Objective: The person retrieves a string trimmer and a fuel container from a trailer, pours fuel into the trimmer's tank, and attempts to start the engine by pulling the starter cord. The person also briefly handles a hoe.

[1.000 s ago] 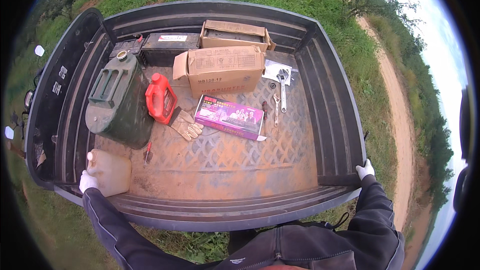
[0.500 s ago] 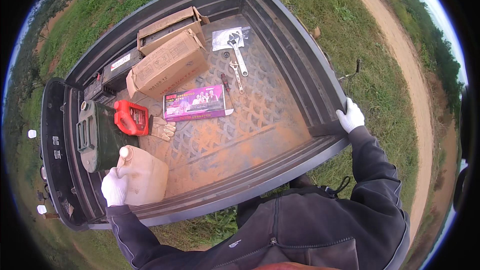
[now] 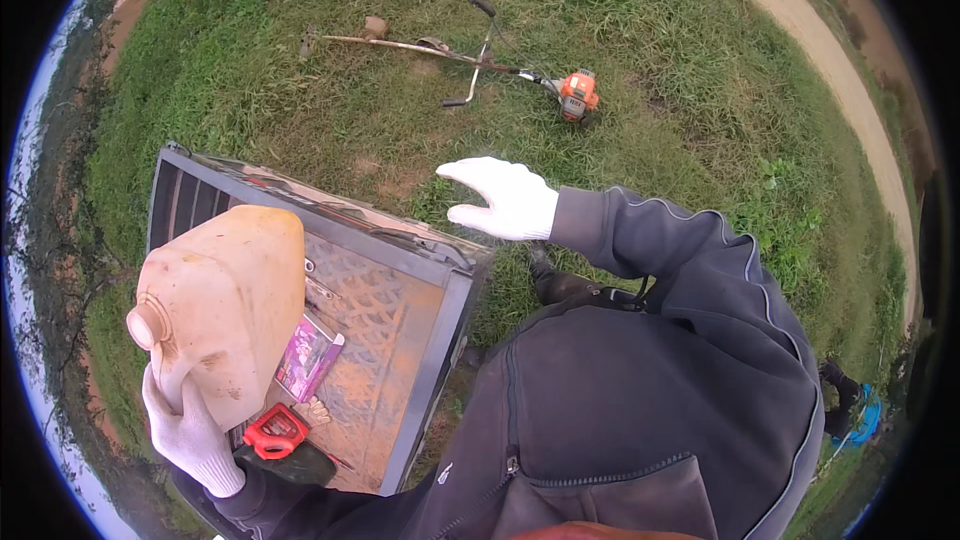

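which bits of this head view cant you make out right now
All in the head view:
Jug: how full it is; no clear liquid level shows through the cloudy wall.
Left grip: some fingers are hidden behind the jug.
Cargo bed: partly hidden by the jug.
Green can: partly covered by the red bottle and left sleeve.
Blue thing, right rim: too small to identify.

Your jug (image 3: 225, 290) is smooth, dirt-stained plastic, your jacket (image 3: 620, 390) matt cloth, the bottle (image 3: 275, 432) glossy plastic, the bed (image 3: 378, 385) rough, dusty metal.

Head-worn fisheye view, wide, facing down
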`<state>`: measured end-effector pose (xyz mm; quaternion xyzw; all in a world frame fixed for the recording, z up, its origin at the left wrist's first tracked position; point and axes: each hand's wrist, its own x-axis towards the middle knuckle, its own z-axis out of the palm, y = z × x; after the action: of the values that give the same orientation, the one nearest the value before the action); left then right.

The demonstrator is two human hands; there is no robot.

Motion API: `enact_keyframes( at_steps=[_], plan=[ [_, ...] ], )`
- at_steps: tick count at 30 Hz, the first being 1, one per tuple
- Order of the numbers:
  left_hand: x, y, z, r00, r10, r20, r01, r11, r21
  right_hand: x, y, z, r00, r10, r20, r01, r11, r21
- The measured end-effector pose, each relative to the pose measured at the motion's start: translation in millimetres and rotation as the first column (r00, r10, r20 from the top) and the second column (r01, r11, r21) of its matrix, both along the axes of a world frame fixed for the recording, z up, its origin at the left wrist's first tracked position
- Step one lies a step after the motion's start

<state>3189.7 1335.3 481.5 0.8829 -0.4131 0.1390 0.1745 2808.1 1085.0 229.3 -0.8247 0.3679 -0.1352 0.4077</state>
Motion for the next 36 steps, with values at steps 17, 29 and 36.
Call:
enact_keyframes(
  at_steps=[17,29,36],
  plan=[
    [-298.5,-388.9,-175.6,0.296,-0.955,-0.026,0.955,0.297,-0.016,-197.0,-124.1,99.4,0.878,-0.477,0.024,0.465,0.842,-0.273],
    [-388.6,-465.3,-320.0,0.245,-0.937,-0.248,0.969,0.232,0.079,-246.5,-233.3,-75.0,0.865,-0.473,-0.167,0.27,0.718,-0.641],
    [-403.1,-542.2,-332.2,0.125,-0.908,-0.399,0.981,0.174,-0.087,-281.6,-299.6,-86.6,0.965,-0.256,-0.057,0.188,0.827,-0.53]
  ],
)
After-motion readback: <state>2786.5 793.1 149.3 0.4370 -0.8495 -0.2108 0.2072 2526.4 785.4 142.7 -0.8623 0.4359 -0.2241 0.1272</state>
